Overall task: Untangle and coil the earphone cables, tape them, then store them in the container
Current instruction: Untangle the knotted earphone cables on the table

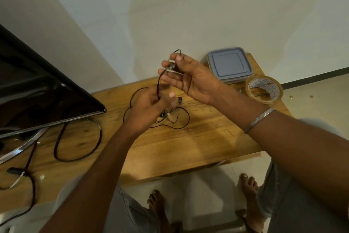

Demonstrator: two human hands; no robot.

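**Two hands, one earphone cable held above the table**

A person's right hand [190,79], raised above a wooden table [188,147], pinches the coiled end of a black earphone cable [158,85] between thumb and curled fingers. A small loop of wire stands up just above that grip, and something clear and glossy lies across the coil, though it is too small to identify. From the pinch a single strand drops down and to the left into the left hand [149,106], whose fingers are closed round it. This hand is blurred, so the exact hold is unclear.

Directly beneath the two grips a loose tangle of thin black wire [182,122] lies on the tabletop, with one earbud [179,100] showing just right of the left hand. It is unclear whether the tangle belongs to the held cable or to a second set.

Beyond the right hand's grip sits one square container [229,64] with its grey lid on. One roll of clear tape [265,90] lies beside it, near the right wrist, which wears one metal bangle [259,120]. Well left of the grips are one dark screen [37,91] and a thick black cord [56,147]. Two bare feet show below the table's edge.
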